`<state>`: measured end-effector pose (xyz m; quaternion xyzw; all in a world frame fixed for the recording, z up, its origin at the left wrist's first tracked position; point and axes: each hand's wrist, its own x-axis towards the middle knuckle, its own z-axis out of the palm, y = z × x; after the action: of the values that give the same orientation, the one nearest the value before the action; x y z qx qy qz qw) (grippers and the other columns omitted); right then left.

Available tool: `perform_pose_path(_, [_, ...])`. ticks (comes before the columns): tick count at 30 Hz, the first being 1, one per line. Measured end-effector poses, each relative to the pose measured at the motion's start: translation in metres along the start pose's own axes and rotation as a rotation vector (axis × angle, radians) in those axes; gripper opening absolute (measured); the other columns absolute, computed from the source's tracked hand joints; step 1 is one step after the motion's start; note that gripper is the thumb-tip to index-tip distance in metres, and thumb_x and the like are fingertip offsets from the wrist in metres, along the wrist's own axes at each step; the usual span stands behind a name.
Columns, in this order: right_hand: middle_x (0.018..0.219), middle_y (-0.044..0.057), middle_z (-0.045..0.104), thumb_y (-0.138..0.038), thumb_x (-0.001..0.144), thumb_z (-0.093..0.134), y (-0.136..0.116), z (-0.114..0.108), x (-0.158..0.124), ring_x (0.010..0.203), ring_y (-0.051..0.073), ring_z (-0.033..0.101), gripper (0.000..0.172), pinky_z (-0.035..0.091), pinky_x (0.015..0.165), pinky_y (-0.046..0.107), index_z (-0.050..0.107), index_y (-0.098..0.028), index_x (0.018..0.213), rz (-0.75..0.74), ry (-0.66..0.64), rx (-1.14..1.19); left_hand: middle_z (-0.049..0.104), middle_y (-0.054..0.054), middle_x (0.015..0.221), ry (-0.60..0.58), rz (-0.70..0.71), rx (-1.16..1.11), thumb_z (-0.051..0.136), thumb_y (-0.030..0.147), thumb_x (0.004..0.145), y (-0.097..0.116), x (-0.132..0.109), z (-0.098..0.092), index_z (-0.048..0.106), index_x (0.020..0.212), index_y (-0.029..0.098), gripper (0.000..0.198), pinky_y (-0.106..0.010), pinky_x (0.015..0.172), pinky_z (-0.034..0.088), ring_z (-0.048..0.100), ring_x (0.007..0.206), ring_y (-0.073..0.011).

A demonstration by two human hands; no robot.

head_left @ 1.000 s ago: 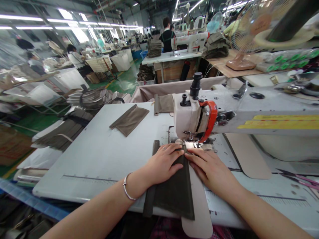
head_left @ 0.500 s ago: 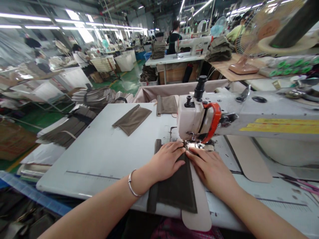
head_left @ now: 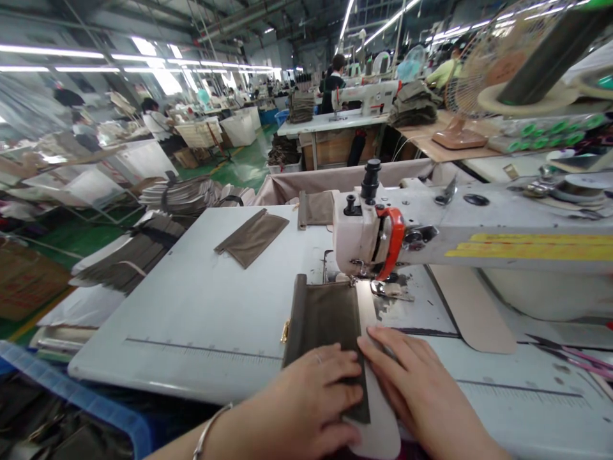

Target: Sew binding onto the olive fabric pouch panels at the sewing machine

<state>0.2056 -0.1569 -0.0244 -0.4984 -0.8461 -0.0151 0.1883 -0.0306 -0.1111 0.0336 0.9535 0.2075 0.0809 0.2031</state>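
Note:
A dark olive fabric piece (head_left: 330, 313) lies on a pale backing panel (head_left: 383, 434), its upper edge at the needle area of the white sewing machine (head_left: 354, 236). My left hand (head_left: 320, 396) rests on the fabric's lower part, fingers spread. On the panel beside the fabric's right edge lies my right hand (head_left: 412, 377), its fingers stretched out. A small gold zipper pull (head_left: 285, 331) shows at the fabric's left edge. Another olive piece (head_left: 253, 237) lies on the table's upper left, and one more (head_left: 317, 209) sits behind the machine head.
Purple-handled scissors (head_left: 575, 358) lie at the right on the white table (head_left: 191, 287). A pale panel (head_left: 474, 313) rests under the machine arm. Stacked fabric (head_left: 138, 249) and a blue basket (head_left: 81, 396) stand left. A fan (head_left: 469, 96) and other people are farther back.
Both hands have moved back from the needle area toward the table's front edge. The upper part of the fabric and the gold zipper pull are now uncovered.

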Motion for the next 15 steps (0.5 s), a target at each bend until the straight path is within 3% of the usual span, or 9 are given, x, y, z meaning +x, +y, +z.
perform_pose_path(5, [0.138, 0.009, 0.049, -0.018, 0.091, 0.052, -0.008, 0.001, -0.018, 0.123, 0.025, 0.047, 0.051, 0.047, 0.095, 0.043, 0.046, -0.025, 0.14, -0.029, 0.023, 0.016, 0.064, -0.005, 0.126, 0.068, 0.067, -0.01, 0.045, 0.023, 0.097, 0.013, -0.017, 0.016, 0.062, 0.119, 0.02, 0.027, -0.031, 0.121, 0.025, 0.047, 0.132, -0.0156])
perform_pose_path(15, [0.136, 0.01, 0.051, -0.016, 0.092, 0.049, -0.005, 0.0, -0.009, 0.121, 0.025, 0.048, 0.044, 0.046, 0.094, 0.043, 0.05, -0.023, 0.136, -0.016, 0.037, 0.017, 0.062, -0.005, 0.129, 0.117, 0.104, 0.029, 0.044, 0.016, 0.098, -0.006, 0.001, 0.012, 0.058, 0.12, 0.014, 0.026, -0.031, 0.113, 0.039, 0.054, 0.123, -0.0149])
